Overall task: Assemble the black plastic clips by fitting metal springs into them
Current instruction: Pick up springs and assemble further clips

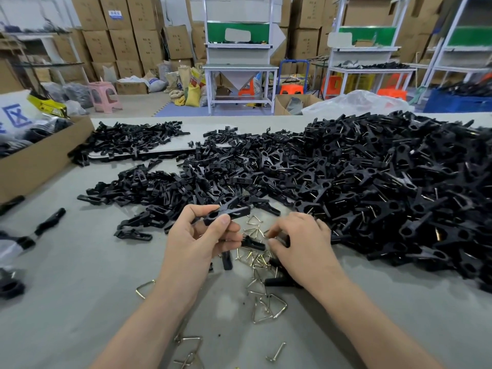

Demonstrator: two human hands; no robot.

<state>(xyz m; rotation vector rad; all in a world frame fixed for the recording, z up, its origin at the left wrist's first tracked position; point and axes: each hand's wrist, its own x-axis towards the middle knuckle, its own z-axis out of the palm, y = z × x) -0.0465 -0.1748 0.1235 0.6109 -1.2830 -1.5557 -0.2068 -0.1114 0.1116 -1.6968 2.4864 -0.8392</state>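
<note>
the left hand (202, 235) is raised just above the desk (80, 275), over the middle of its near half. thumb and curled fingers are clamped on one black clip (226, 213). the clip lies roughly level, long axis left to right, with its right end projecting past the fingers. it is clear of the desk surface.

the right hand (300, 243) is just beside the left, palm down, fingers bent toward the desk. its fingertips (273, 242) reach into a scatter of metal springs (257, 258). the fingertips are blurred, so it cannot be told whether they pinch a spring or only touch the scatter.

the metal springs are small bent-wire triangles, brass to silver in colour, lying loose on the desk between and below the two hands. a few loose black parts (253, 243) lie among them. larger wire triangles (270, 307) lie nearer the near edge, between the forearms. a single wire triangle (145, 287) lies left of the left forearm, and further wire pieces (190, 344) lie at the near edge.

beyond the hands, a low spread of black clip parts (159, 187) covers the middle of the desk. a high heap of black clips (399, 182) fills the right side up to the far edge, and wire shows in many of them. a cardboard box (40, 161) stands at the left edge.
</note>
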